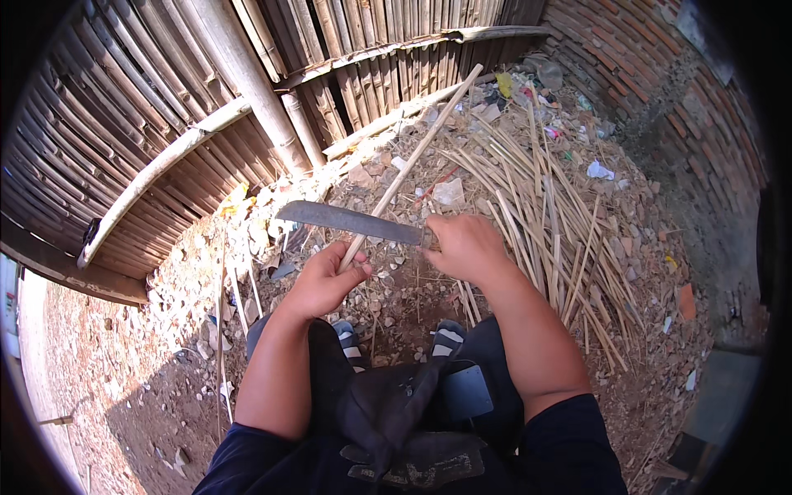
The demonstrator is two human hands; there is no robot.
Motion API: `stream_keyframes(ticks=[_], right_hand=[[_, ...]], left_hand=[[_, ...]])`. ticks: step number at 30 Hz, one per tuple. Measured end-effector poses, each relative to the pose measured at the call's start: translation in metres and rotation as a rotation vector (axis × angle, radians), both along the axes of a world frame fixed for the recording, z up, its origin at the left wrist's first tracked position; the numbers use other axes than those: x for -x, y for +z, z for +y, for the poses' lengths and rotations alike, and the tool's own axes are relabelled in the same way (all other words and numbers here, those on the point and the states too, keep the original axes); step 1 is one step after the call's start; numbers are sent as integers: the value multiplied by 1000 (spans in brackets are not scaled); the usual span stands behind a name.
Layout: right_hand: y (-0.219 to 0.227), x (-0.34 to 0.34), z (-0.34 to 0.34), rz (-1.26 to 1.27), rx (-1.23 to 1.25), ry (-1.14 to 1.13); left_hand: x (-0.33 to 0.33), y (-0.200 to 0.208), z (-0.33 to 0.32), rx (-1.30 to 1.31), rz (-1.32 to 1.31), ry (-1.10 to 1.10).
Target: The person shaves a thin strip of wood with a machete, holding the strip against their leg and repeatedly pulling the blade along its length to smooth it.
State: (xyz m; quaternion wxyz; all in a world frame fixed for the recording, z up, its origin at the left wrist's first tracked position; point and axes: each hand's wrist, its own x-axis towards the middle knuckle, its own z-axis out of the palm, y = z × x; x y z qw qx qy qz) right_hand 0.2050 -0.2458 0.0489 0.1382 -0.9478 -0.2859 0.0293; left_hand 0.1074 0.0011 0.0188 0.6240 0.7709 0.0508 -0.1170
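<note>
My left hand is closed around the near end of a long bamboo strip, which slants away up and to the right toward the bamboo wall. In my right hand is the handle of a machete, its broad dark blade pointing left. The blade lies across the strip just beyond my left fingers and hides a short part of it. Whether the edge bites into the bamboo I cannot tell. A pile of split bamboo strips lies on the ground to the right of my right hand.
A bamboo wall with thick posts stands ahead and left. A brick wall rises at the right. Stones, litter and wood bits cover the ground. A phone rests on my right thigh. Thin sticks lie by my left knee.
</note>
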Motion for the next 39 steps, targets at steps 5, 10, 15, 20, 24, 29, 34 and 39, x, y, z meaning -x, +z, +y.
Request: stream_keyframes(ticks=[5,10,15,20,24,29,34,39], right_hand=[[-15,-22,-3,136,-71,-164],[-22,-19,2,117,-120,-187],[-29,-37,-20,189,-222,-149],[-16,-21,-9,191,-270,-215],[-25,-38,-22,285,-209,-195],[-24,-43,-23,322,-301,-289],[-26,-50,-27,511,-116,-64],[-30,-30,-8,348,-242,-102]], left_hand=[[1,10,-4,-3,-17,-67],[4,6,-3,-45,-7,-35],[12,10,-8,-63,-43,-95],[12,8,-6,-89,13,-81],[16,10,-10,-89,-25,-135],[13,14,-10,-158,-29,-151],[16,19,-20,-229,-79,-175],[15,12,-11,-170,-40,-131]])
